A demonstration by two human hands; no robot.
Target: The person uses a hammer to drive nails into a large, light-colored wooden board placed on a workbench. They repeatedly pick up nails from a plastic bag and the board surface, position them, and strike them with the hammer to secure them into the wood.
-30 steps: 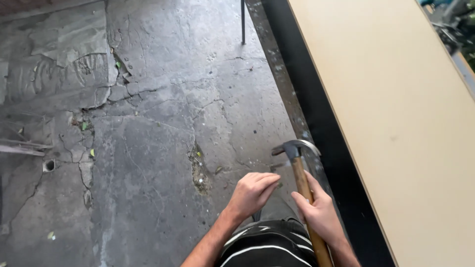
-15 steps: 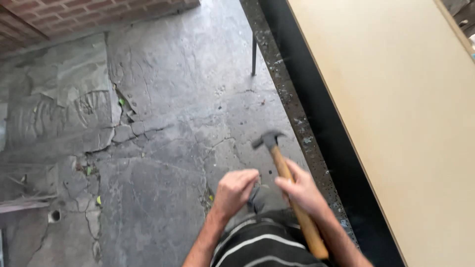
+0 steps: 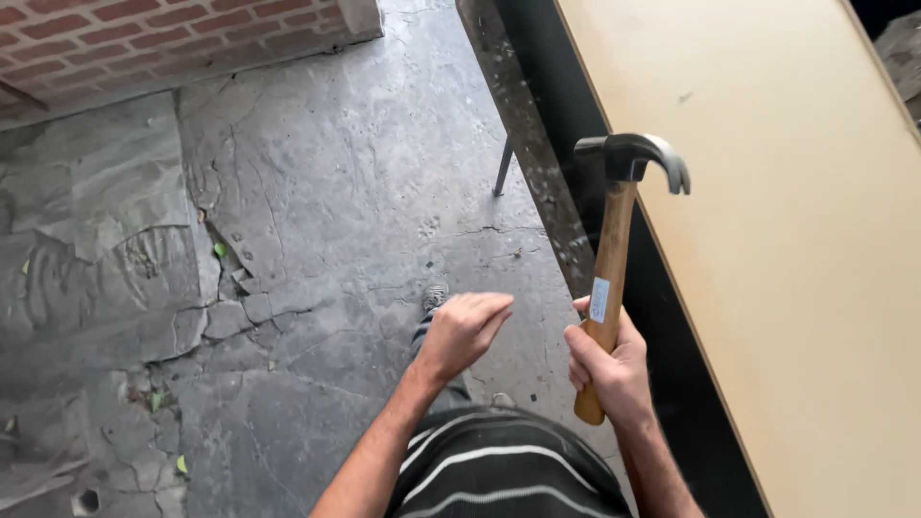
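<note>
— What is the right hand (image 3: 611, 369) doing?

— It is clenched around the lower part of a claw hammer (image 3: 614, 259), low and right of the frame's centre. The wooden handle stands nearly upright, and the dark metal head sits above it with the claw curving to the right.

— And the left hand (image 3: 462, 329)?

— It grasps nothing. The fingers are loosely curled, it hangs in the air just left of the hammer, apart from it, at the lower middle.

— What surrounds them?

— A large pale board (image 3: 767, 249) fills the right side and runs diagonally from the top down to the lower right corner. Its dark edge passes right behind the hammer. A dark metal frame (image 3: 523, 134) runs alongside it at the top centre. Below lies a cracked grey stone floor (image 3: 288, 240), with a red brick wall (image 3: 144, 38) in the upper left. A striped dark shirt (image 3: 504, 465) shows at the bottom edge, and one shoe (image 3: 435, 295) peeks out above the left hand.
</note>
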